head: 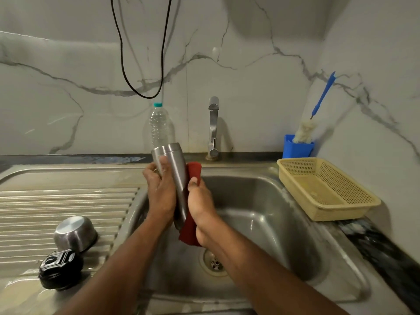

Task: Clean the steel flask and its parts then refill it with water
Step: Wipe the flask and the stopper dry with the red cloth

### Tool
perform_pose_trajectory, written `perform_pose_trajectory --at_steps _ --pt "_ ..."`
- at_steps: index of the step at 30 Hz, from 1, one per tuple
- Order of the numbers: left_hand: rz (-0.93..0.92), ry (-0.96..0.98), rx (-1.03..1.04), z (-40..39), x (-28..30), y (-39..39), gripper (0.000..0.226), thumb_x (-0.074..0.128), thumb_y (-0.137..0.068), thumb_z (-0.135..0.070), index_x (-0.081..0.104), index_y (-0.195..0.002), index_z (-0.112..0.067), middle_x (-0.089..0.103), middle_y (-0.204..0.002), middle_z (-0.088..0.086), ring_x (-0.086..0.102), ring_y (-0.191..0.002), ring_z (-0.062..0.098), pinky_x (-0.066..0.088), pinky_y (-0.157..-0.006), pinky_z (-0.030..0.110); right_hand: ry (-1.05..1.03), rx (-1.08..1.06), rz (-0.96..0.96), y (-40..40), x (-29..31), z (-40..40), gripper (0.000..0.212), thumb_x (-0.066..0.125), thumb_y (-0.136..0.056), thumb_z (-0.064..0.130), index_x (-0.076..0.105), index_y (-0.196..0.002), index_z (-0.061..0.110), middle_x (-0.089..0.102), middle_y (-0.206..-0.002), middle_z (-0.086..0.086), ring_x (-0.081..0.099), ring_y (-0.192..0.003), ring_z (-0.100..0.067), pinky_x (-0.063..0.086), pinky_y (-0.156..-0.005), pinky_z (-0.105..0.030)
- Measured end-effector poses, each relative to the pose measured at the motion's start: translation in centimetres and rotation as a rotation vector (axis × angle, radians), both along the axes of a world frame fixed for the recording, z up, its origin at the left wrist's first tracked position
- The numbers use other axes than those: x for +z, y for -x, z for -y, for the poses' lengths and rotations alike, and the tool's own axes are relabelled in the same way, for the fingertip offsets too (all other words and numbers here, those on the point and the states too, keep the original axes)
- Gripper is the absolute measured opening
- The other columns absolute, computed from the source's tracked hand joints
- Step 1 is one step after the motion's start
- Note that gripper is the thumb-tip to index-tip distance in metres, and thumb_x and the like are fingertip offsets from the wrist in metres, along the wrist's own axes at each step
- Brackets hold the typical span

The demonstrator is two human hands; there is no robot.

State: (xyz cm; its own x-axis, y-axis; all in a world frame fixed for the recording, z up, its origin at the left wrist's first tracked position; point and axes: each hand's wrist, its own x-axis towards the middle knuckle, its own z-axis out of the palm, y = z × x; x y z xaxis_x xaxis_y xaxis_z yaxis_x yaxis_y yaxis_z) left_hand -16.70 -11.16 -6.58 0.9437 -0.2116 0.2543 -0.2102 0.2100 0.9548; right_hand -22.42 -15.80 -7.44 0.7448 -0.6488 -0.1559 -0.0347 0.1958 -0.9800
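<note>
Wiping over the sink [284, 201], a person's left hand [161, 192] wraps curled fingers round the steel flask [175, 169] while the right hand [201, 201] presses a red cloth [194, 170] along its side. Cup [75, 233] and black lid [60, 269] likely come next.

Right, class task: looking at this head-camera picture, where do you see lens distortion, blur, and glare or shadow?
Head view: wide-angle lens bows the counter edge and sink rim; dark counter at lower right is smeared; the steel flask in both hands and the upturned steel cup carry soft highlights; the tap casts a faint shadow on the wall.
</note>
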Motion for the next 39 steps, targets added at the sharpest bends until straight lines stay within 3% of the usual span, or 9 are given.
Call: perform_pose_trajectory --at_steps 4,9,15,18,23,28,33,36,39 --pt "0.061 -0.153 -0.209 0.4 -1.1 0.0 0.057 0.054 -0.091 -0.064 0.053 -0.119 -0.014 0.070 -0.098 0.005 0.072 -0.078 0.008 0.057 -0.067 0.024 -0.097 -0.055 0.143 0.9 1.7 1.7 0.036 0.035 -0.111 0.047 0.061 -0.132 0.034 0.074 -0.117 -0.002 0.072 -0.107 -0.022 0.056 -0.102 -0.046" --pt "0.098 -0.104 -0.400 0.7 -1.6 0.6 0.046 0.044 -0.105 -0.047 0.066 -0.119 -0.008 0.076 -0.101 0.012 0.075 -0.093 0.021 0.060 -0.083 0.027 0.268 -0.126 0.204 0.9 2.0 2.3 0.043 0.035 -0.108 0.053 0.048 -0.147 0.039 0.066 -0.128 0.004 0.065 -0.118 -0.014 0.052 -0.107 -0.043" --pt "0.006 0.090 0.018 0.1 -0.3 -1.3 0.046 0.038 -0.111 -0.051 0.058 -0.123 -0.011 0.070 -0.110 0.018 0.070 -0.100 0.035 0.060 -0.086 0.048 0.184 0.009 -0.002 -0.1 -0.5 -0.1 0.044 0.028 -0.102 0.058 0.058 -0.129 0.038 0.069 -0.121 0.000 0.068 -0.110 -0.024 0.054 -0.102 -0.050" --pt "-0.093 0.123 0.106 -0.9 0.6 -2.3 0.050 0.039 -0.108 -0.055 0.048 -0.131 -0.011 0.065 -0.109 0.011 0.067 -0.095 0.024 0.056 -0.077 0.037 -0.037 0.004 -0.106 -0.4 -1.2 -0.6 0.037 0.034 -0.104 0.052 0.063 -0.108 0.029 0.072 -0.113 -0.009 0.071 -0.104 -0.031 0.057 -0.100 -0.051" --pt "0.113 -0.212 -0.128 0.2 -0.7 0.2 0.054 0.047 -0.101 -0.059 0.048 -0.125 -0.011 0.064 -0.104 0.001 0.065 -0.089 0.012 0.050 -0.064 0.014 -0.257 -0.084 0.010 0.4 0.7 0.9 0.037 0.038 -0.109 0.047 0.066 -0.119 0.026 0.075 -0.110 -0.011 0.073 -0.101 -0.030 0.059 -0.098 -0.050" --pt "0.123 -0.239 -0.336 0.7 -2.0 0.1 0.050 0.054 -0.098 -0.059 0.059 -0.117 -0.013 0.072 -0.102 0.009 0.071 -0.089 0.025 0.059 -0.078 0.033 -0.061 -0.191 0.215 1.4 2.6 1.9 0.034 0.037 -0.112 0.043 0.058 -0.135 0.031 0.072 -0.117 -0.005 0.070 -0.109 -0.023 0.054 -0.105 -0.048" --pt "0.114 -0.023 -0.130 0.2 -0.6 -0.3 0.035 0.037 -0.113 -0.040 0.061 -0.116 -0.015 0.069 -0.099 0.007 0.069 -0.081 0.007 0.056 -0.075 0.026 0.094 -0.055 0.126 0.8 1.1 0.3 0.041 0.032 -0.111 0.047 0.056 -0.142 0.034 0.070 -0.126 0.000 0.068 -0.114 -0.020 0.052 -0.107 -0.045" --pt "0.108 0.054 0.056 -0.7 1.0 -1.1 0.033 0.035 -0.113 -0.038 0.049 -0.126 -0.012 0.061 -0.098 -0.001 0.064 -0.071 -0.012 0.052 -0.065 0.014 -0.057 0.000 -0.098 0.7 0.2 -0.6 0.044 0.032 -0.111 0.048 0.063 -0.130 0.024 0.073 -0.113 -0.007 0.071 -0.103 -0.026 0.057 -0.099 -0.046" --pt "0.084 0.021 0.011 -1.0 1.4 -0.6 0.044 0.043 -0.106 -0.051 0.039 -0.129 -0.014 0.060 -0.103 -0.004 0.067 -0.079 -0.006 0.055 -0.067 0.018 -0.235 0.016 -0.132 1.1 0.5 -0.5 0.043 0.035 -0.111 0.046 0.066 -0.123 0.019 0.075 -0.107 -0.011 0.072 -0.098 -0.028 0.060 -0.091 -0.042"
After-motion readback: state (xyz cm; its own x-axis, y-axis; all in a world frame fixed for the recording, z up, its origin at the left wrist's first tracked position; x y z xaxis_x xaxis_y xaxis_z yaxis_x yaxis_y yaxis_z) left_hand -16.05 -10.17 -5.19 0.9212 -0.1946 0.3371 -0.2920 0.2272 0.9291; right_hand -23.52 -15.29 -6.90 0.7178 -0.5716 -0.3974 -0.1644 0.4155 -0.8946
